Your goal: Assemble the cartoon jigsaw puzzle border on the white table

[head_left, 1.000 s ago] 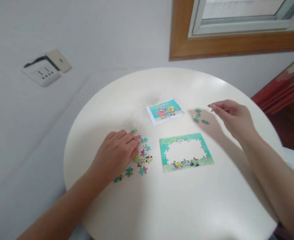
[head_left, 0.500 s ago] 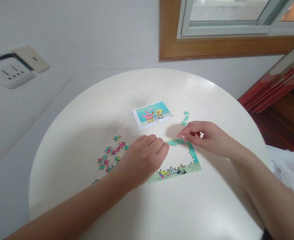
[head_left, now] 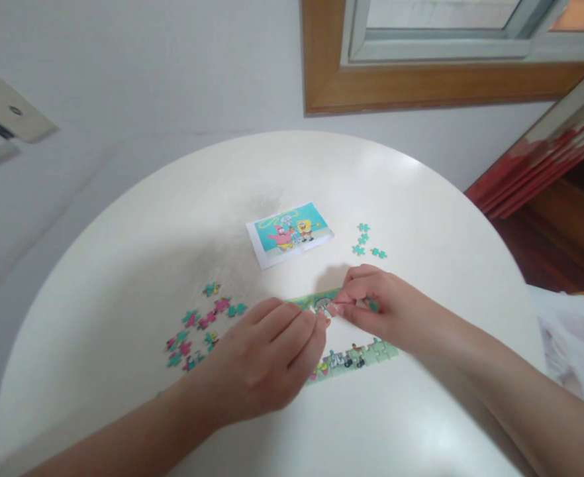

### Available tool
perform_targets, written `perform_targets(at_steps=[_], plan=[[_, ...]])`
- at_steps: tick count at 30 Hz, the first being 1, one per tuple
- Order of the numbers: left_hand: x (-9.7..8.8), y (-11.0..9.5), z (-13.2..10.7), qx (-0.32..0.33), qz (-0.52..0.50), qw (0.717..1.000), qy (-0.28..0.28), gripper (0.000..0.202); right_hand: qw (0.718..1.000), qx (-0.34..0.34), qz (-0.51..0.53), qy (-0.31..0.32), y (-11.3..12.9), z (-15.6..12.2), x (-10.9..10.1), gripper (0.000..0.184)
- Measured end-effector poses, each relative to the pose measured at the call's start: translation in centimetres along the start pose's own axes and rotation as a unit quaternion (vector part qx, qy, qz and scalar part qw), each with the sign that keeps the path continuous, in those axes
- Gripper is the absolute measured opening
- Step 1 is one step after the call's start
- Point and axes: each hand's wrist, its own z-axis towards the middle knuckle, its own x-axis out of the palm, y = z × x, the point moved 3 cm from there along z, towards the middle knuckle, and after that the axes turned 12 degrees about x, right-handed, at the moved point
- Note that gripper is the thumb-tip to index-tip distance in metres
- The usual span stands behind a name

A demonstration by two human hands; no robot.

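Observation:
A partly built jigsaw puzzle point(head_left: 359, 361) lies on the table as a frame of joined pieces around a bare middle. My right hand point(head_left: 374, 301) is over its top edge, thumb and fingers pinched on a small puzzle piece point(head_left: 323, 305) with a grey-white print. My left hand point(head_left: 272, 354) covers the puzzle's left side, its fingers curled and closed. Its fingertips come close to that same piece; whatever they hold is hidden. Loose pink and green puzzle pieces point(head_left: 191, 319) are scattered left of my left hand.
Behind the puzzle lies a picture card point(head_left: 289, 232) with the printed cartoon. Several green pieces point(head_left: 359, 250) sit to its right. The round white table point(head_left: 411, 424) meets the wall below a wood-framed window point(head_left: 421, 86). White papers point(head_left: 565, 344) are beyond its right edge.
My right hand has moved left along the puzzle's top edge, close to my left fingertips. A green piece now shows beside the others at the right. The view has shifted slightly.

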Motion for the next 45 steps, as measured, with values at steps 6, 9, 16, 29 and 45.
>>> perform_targets(at_steps=[6, 9, 16, 29, 45], plan=[[-0.3, -0.2, -0.2, 0.014, 0.002, 1.000, -0.010, 0.016, 0.993, 0.099, 0.069, 0.019, -0.4, 0.2, 0.4, 0.024], [-0.3, -0.5, -0.5, 0.027, 0.005, 0.999, -0.023, 0.017, 0.990, 0.117, 0.069, 0.036, -0.4, 0.0, 0.4, 0.024], [0.0, -0.4, -0.7, 0.037, -0.011, 0.998, -0.051, 0.019, 0.986, 0.132, 0.074, 0.076, -0.2, -0.6, -0.1, 0.024], [-0.1, -0.5, -0.9, 0.067, -0.005, 0.996, -0.054, 0.014, 0.925, 0.208, 0.288, 0.136, -0.5, -0.2, 0.4, 0.033], [-0.4, 1.4, -0.8, -0.090, -0.143, 0.984, -0.062, 0.020, 0.893, 0.238, 0.348, 0.160, -0.6, -0.4, -0.5, 0.029]])
